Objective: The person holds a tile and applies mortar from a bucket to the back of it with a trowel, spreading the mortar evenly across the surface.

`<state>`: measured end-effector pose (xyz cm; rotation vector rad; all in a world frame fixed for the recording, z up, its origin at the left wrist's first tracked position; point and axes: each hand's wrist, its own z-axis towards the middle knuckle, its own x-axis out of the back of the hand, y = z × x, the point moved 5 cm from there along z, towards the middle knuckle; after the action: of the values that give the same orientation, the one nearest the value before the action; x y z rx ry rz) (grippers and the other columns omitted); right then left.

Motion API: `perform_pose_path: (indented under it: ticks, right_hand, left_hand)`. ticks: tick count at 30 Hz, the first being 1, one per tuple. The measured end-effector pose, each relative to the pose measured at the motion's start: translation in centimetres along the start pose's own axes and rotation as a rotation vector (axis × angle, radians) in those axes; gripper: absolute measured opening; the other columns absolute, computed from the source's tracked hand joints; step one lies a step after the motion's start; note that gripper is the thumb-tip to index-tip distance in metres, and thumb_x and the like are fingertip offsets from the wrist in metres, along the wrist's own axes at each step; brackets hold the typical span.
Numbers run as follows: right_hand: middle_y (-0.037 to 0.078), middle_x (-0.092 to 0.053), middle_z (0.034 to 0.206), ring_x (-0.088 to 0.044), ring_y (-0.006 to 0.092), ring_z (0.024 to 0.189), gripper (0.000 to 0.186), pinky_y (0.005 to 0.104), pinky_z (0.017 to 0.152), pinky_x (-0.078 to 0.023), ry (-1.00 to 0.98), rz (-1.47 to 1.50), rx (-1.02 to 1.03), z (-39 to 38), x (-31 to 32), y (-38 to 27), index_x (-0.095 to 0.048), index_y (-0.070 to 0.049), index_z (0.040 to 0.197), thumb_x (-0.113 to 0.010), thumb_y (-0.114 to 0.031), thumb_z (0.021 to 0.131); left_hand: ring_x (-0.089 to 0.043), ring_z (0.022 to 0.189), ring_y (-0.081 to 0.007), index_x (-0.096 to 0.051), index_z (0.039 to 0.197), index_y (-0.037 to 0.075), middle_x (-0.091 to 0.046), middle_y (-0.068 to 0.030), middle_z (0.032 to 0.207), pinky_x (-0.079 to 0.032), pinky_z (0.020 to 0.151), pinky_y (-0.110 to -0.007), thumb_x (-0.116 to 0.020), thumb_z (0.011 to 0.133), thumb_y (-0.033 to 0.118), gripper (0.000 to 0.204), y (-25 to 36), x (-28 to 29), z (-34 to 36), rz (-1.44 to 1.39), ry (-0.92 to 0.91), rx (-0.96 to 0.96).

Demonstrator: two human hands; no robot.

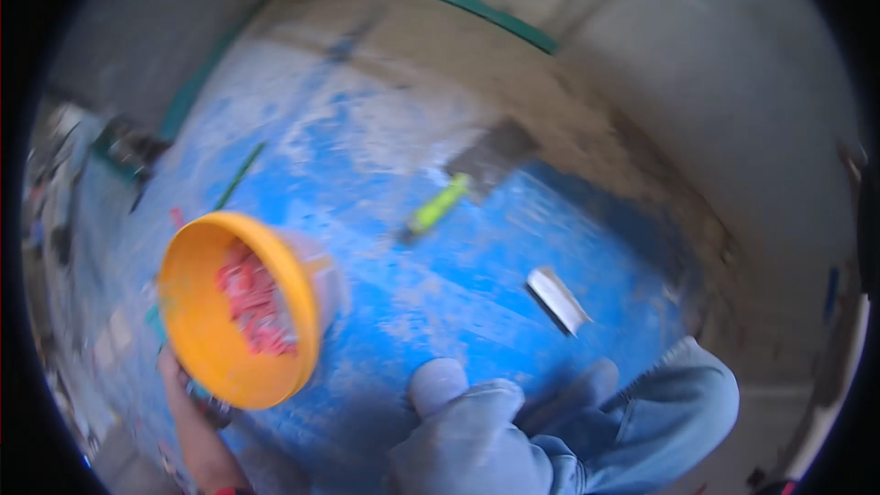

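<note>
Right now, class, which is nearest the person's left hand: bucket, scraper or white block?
The yellow bucket, beside that hand; the scraper and white block lie farther right.

Most of the left hand (171,368) is hidden behind the yellow-rimmed bucket (197,330), leaving its finger positions unclear, while the forearm (203,449) runs off the lower edge. The reddish pieces (252,301) inside are too blurred to identify or count. Blur also softens the green-handled scraper (438,206), and the clutter (62,192) at far left melts into the dark border.
</note>
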<state>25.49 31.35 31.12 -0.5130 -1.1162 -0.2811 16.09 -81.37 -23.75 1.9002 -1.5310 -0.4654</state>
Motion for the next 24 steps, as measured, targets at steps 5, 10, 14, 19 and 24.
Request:
perform_pose_path:
  ticks: [5, 10, 14, 19, 24]
  right_hand:
    - [0.014, -0.068, 0.100, -0.067, 0.0232, 0.086, 0.065, 0.0379, 0.079, -0.056, 0.008, -0.259, -0.196, -2.4, -0.5, 7.2, -0.054, -0.002, 0.131, -0.067, -0.050, 0.088]
    - [0.013, -0.068, 0.092, -0.068, 0.0214, 0.080, 0.071, 0.0373, 0.074, -0.057, -0.102, -0.255, -0.169, -3.9, 2.4, 8.4, -0.057, -0.003, 0.126, -0.071, -0.058, 0.082]
    - [0.010, -0.069, 0.093, -0.068, 0.0197, 0.081, 0.064, 0.0366, 0.075, -0.058, -0.201, -0.218, -0.098, -4.6, 1.9, 6.5, -0.062, -0.003, 0.120, -0.072, -0.054, 0.083]
    - [0.007, -0.069, 0.088, -0.066, 0.0159, 0.083, 0.051, 0.0321, 0.073, -0.053, -0.239, -0.080, -0.020, -7.7, 1.1, 5.1, -0.068, -0.001, 0.108, -0.074, -0.045, 0.084]
    - [0.007, -0.069, 0.089, -0.065, 0.0144, 0.084, 0.046, 0.0298, 0.076, -0.052, -0.149, -0.004, -0.013, -10.5, 0.5, 1.7, -0.067, 0.000, 0.110, -0.077, -0.035, 0.082]
  left_hand:
    - [-0.067, 0.101, -0.0270, -0.053, 0.130, -0.002, -0.065, -0.0140, 0.122, -0.056, 0.084, -0.038, -0.054, 0.098, 0.030, 0.045, 5.9, 5.1, -2.0, 0.574, 0.287, -0.212]
    - [-0.059, 0.116, -0.0271, -0.044, 0.138, -0.002, -0.056, -0.0144, 0.135, -0.049, 0.098, -0.039, -0.055, 0.097, 0.025, 0.051, 6.4, -15.6, -16.8, -0.432, -0.118, -0.421]
    - [-0.058, 0.116, -0.0299, -0.045, 0.137, -0.002, -0.056, -0.0159, 0.131, -0.047, 0.101, -0.041, -0.057, 0.086, 0.016, 0.055, 3.1, -16.9, -19.2, -0.345, -0.070, -0.395]
    - [-0.060, 0.112, -0.0330, -0.048, 0.133, -0.002, -0.060, -0.0181, 0.123, -0.049, 0.099, -0.043, -0.053, 0.073, 0.006, 0.061, 6.3, -11.7, -12.7, -0.443, -0.132, -0.219]
    - [-0.060, 0.113, -0.0323, -0.052, 0.131, -0.002, -0.060, -0.0177, 0.126, -0.049, 0.098, -0.042, -0.057, 0.084, 0.013, 0.049, 10.2, -3.7, -5.9, -0.272, 0.036, -0.332]
